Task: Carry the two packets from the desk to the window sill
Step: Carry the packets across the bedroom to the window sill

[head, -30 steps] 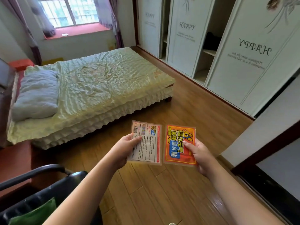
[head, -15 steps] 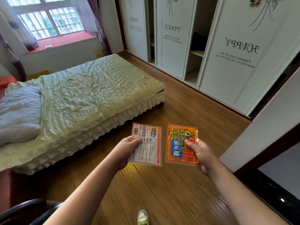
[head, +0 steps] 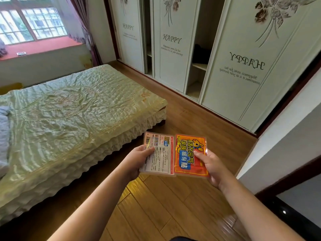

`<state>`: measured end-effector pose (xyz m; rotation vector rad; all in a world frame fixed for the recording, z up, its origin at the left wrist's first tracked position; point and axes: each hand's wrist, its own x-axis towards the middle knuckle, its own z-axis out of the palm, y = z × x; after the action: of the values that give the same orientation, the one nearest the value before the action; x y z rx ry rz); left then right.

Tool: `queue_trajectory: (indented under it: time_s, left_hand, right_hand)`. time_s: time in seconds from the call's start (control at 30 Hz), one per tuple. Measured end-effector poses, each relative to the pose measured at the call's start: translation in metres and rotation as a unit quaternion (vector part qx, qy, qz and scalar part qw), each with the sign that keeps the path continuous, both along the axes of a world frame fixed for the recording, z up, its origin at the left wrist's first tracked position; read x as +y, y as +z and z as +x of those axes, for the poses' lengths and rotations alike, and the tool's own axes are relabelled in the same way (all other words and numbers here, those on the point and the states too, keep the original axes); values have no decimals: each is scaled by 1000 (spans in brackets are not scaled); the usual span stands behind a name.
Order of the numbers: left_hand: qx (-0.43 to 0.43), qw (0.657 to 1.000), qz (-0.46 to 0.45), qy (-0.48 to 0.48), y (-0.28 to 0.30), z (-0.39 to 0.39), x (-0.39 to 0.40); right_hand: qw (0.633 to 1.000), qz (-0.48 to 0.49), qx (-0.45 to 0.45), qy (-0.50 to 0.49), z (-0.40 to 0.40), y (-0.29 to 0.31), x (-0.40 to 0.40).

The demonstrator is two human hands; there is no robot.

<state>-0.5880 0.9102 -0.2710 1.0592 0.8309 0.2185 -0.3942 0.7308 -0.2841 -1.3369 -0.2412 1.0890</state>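
Left hand (head: 137, 160) pinches your white packet (head: 159, 153), right hand (head: 211, 166) the orange packet (head: 189, 156); both look light, flexible and slick, so grip near their lower edges.

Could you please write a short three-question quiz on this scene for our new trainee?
1. True or false: both packets already lie on the window sill.
2. Which hand holds the orange packet? A) left B) right C) neither
3. Fill in: the bed lies on the person's ____ side of the wooden floor.

Key:
1. False. The left hand grips the white packet, printed side up, and the sill is far across the room, with only a small object on it.
2. B, the right hand, thumb on the packet's face.
3. Left; the wardrobe doors stand to the right.
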Motion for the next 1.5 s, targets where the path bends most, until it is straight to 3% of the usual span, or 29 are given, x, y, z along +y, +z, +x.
queue_trajectory:
  time_s: [0.5, 0.97, 1.5]
  left_hand:
    - [8, 1000, -2, -29, -17, 84, 78]
    - [24, 999, -13, 30, -2, 248, 133]
    - [9, 999, -38, 36, -11, 361, 239]
  right_hand:
    - [996, -50, -75, -4, 75, -16, 70]
    - [999, -25, -47, 0, 249, -24, 131]
    - [997, -39, -62, -10, 366, -24, 228]
